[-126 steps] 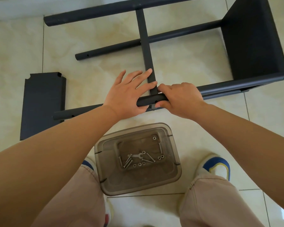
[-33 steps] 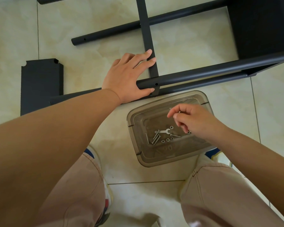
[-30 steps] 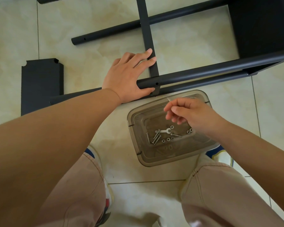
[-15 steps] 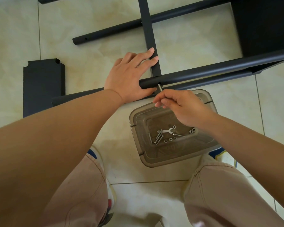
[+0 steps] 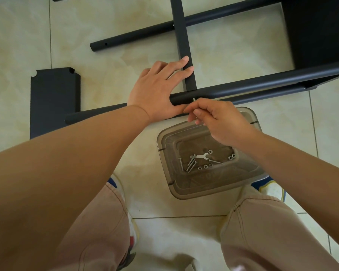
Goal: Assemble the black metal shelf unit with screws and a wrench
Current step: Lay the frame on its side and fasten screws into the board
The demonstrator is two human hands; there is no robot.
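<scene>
A screw point(image 5: 194, 99) stands with its tip at the near tube point(image 5: 262, 83) of the black shelf frame, just in front of where the flat crossbar point(image 5: 184, 45) meets that tube. My right hand point(image 5: 217, 120) pinches the screw between thumb and fingertips, the other fingers curled under; most of the screw is hidden by them. My left hand point(image 5: 157, 90) lies flat on the near tube just left of the screw, fingers straight and close together, their tips reaching onto the crossbar, the thumb hooked along the front of the tube beside my right fingertips.

A second tube point(image 5: 98, 114) runs lower and parallel just in front of the near tube, passing under my left wrist. Beyond the near tube a third tube point(image 5: 137, 37) lies on the floor with a small hole close to its open end, and the crossbar crosses over it. To the right of the crossbar sits the frame's dark shelf panel point(image 5: 317, 32).

Just in front of the near tube, below my right hand, a clear plastic container point(image 5: 172, 184) holds a small wrench point(image 5: 201, 156), loose screws point(image 5: 191, 165) and nuts point(image 5: 205, 166). Left of the near tube a separate black panel point(image 5: 54, 100) lies flat on the tiled floor point(image 5: 184, 208).
</scene>
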